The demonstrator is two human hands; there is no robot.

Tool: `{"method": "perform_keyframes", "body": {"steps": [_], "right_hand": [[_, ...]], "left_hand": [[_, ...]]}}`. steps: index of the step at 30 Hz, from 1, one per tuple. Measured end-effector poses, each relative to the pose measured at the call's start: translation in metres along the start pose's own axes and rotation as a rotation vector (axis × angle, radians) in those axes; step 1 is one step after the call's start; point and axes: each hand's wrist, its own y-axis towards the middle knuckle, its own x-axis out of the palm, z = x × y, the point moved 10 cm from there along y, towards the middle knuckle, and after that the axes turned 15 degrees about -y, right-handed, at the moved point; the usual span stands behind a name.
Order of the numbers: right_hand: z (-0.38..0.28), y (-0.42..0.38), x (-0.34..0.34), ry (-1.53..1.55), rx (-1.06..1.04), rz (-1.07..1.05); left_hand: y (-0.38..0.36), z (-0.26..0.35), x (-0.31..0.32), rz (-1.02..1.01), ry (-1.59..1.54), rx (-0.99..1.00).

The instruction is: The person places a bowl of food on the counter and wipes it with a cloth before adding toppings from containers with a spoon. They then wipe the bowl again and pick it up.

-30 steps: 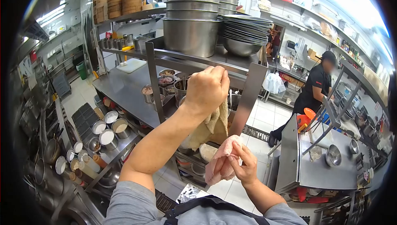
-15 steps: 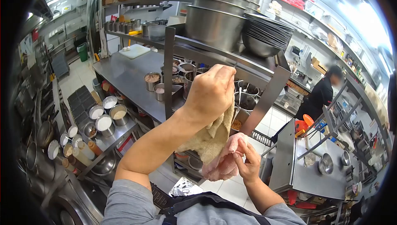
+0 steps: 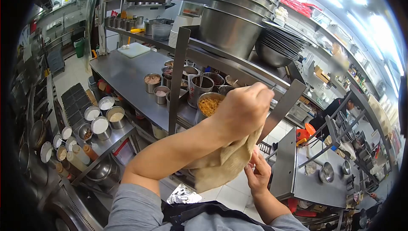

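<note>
My left hand (image 3: 247,110) is raised in front of the steel rack, its fingers closed on the top of a beige cloth (image 3: 225,167) that hangs down below it. My right hand (image 3: 258,171) is lower and to the right, at the cloth's edge, with its fingertips partly hidden behind the cloth. Whether it grips anything there cannot be made out. Behind my left forearm stands a pot of orange-brown food (image 3: 209,104) among other steel pots.
Large stacked steel pots (image 3: 229,29) and dark plates (image 3: 282,39) sit on the rack. A white board (image 3: 134,50) lies on the counter (image 3: 117,71). Containers of white powder (image 3: 100,125) stand at left. A person in dark clothing (image 3: 333,107) is at right, near a steel table (image 3: 314,184).
My left hand has moved right and slightly down with the beige cloth. The pink cloth at my right hand has gone out of sight. The view has shifted, and the other person leans lower.
</note>
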Motion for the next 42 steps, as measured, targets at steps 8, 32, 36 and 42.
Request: {"method": "perform_keyframes", "body": {"steps": [8, 32, 36, 42], "right_hand": [[0.001, -0.009, -0.017, -0.057, -0.006, 0.039], [-0.062, 0.171, -0.082, 0.230, -0.018, -0.013], [-0.066, 0.181, -0.084, 0.254, 0.002, -0.019], [-0.074, 0.196, -0.050, -0.108, -0.057, 0.082]], "left_hand": [[0.004, 0.017, 0.017, -0.020, -0.186, -0.247], [-0.118, -0.053, 0.044, -0.778, -0.721, -0.925], [-0.102, -0.072, 0.005, -0.415, -0.825, -1.027], [-0.106, -0.038, 0.042, -0.867, -0.261, -0.809]]}}
